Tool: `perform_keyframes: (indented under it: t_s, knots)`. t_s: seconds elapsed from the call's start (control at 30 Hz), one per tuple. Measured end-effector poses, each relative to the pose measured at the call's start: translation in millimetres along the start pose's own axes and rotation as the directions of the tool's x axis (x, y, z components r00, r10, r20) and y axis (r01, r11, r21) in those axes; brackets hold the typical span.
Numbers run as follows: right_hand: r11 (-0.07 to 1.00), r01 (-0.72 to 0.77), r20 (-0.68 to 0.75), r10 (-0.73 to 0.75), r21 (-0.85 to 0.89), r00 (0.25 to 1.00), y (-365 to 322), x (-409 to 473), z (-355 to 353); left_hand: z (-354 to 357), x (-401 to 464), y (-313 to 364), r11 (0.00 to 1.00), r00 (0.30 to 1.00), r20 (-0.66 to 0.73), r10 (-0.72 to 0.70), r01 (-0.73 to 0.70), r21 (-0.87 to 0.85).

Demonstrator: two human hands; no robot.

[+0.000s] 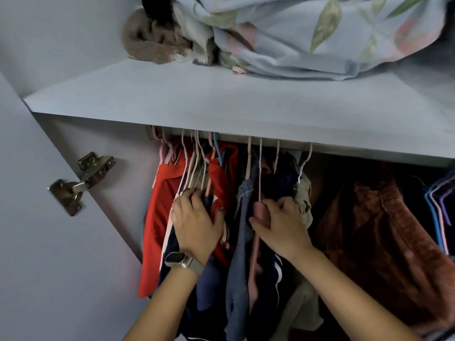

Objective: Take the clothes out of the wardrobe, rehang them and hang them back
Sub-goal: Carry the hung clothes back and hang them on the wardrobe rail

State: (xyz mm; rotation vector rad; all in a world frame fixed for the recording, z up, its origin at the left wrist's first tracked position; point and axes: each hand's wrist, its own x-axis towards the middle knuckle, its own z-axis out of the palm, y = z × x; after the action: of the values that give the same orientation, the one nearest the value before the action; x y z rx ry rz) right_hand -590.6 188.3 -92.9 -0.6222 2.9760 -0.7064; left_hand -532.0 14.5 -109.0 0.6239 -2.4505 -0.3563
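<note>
Clothes hang on thin hangers under the wardrobe shelf (221, 112). My left hand (195, 222), with a watch on the wrist, has its fingers curled round a bunch of hangers (194, 173) carrying red garments (160, 205). My right hand (280, 222) has its fingers curled into a dark navy garment (278, 183) beside a pink hanger (256, 210). A grey-blue garment (240, 242) hangs between my hands. The rail itself is hidden behind the shelf edge.
A brown velvety garment (374, 230) hangs to the right, with blue and purple hangers (438, 217) beyond it. On the shelf lie a floral blue blanket (307, 33) and a brown knit item (147, 43). The open door with its metal hinge (81, 180) stands at left.
</note>
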Motion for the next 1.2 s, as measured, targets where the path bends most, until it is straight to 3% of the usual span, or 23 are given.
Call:
perform_keyframes:
  t_s: [0.1, 0.23, 0.33, 0.43, 0.5, 0.63, 0.7, 0.77, 0.9, 1.03, 1.2]
  knots:
    - [0.995, -0.032, 0.035, 0.028, 0.099, 0.999, -9.7, -5.6, 15.8, 13.4, -4.6, -0.6, 0.986, 0.986, 0.164, 0.01, -0.037, 0.164]
    - [0.998, -0.024, 0.081, 0.019, 0.059, 0.997, -11.9, -10.3, 18.7, 21.5, -2.0, -7.4, 0.994, 0.967, 0.243, 0.081, -0.095, 0.047]
    - [0.998, 0.064, 0.09, -0.067, 0.029, 0.994, -1.3, -17.4, 6.1, 13.0, 2.4, -11.2, 0.99, 0.95, 0.281, 0.138, -0.137, -0.025]
    - [0.978, 0.149, -0.109, -0.133, 0.146, 0.985, 22.1, -36.0, -10.0, -8.0, 1.6, 11.3, 0.99, 0.985, 0.165, 0.055, -0.032, -0.14]
    - [0.979, 0.136, -0.287, -0.087, 0.153, 0.954, 49.1, -50.4, -23.3, -20.5, -2.4, 41.3, 0.959, 0.99, 0.013, 0.14, -0.132, -0.249]
    - [0.988, -0.092, -0.526, 0.144, 0.125, 0.838, 115.8, -80.7, -62.5, -26.5, -25.2, 104.2, 0.82, 0.898, 0.045, 0.438, -0.378, -0.429]
    - [0.963, -0.24, -0.572, 0.265, 0.12, 0.776, 149.2, -92.5, -84.6, -19.1, -39.8, 128.6, 0.778, 0.827, 0.061, 0.559, -0.497, -0.383]
    - [0.922, -0.369, -0.559, 0.368, 0.117, 0.743, 178.9, -99.1, -102.2, -6.1, -50.9, 145.2, 0.748, 0.783, 0.113, 0.611, -0.525, -0.405]
    - [0.88, -0.47, -0.482, 0.443, 0.071, 0.756, 208.0, -96.0, -117.2, 27.2, -54.4, 155.3, 0.801, 0.774, 0.256, 0.579, -0.48, -0.359]
    - [0.827, -0.532, -0.406, 0.431, -0.179, 0.806, 208.6, -75.1, -117.0, 48.4, -56.6, 151.9, 0.838, 0.747, 0.394, 0.535, -0.41, -0.36]
    - [0.711, -0.618, -0.343, 0.518, -0.337, 0.783, 193.4, -49.6, -102.8, 57.0, -75.2, 139.2, 0.88, 0.693, 0.544, 0.473, -0.348, -0.322]
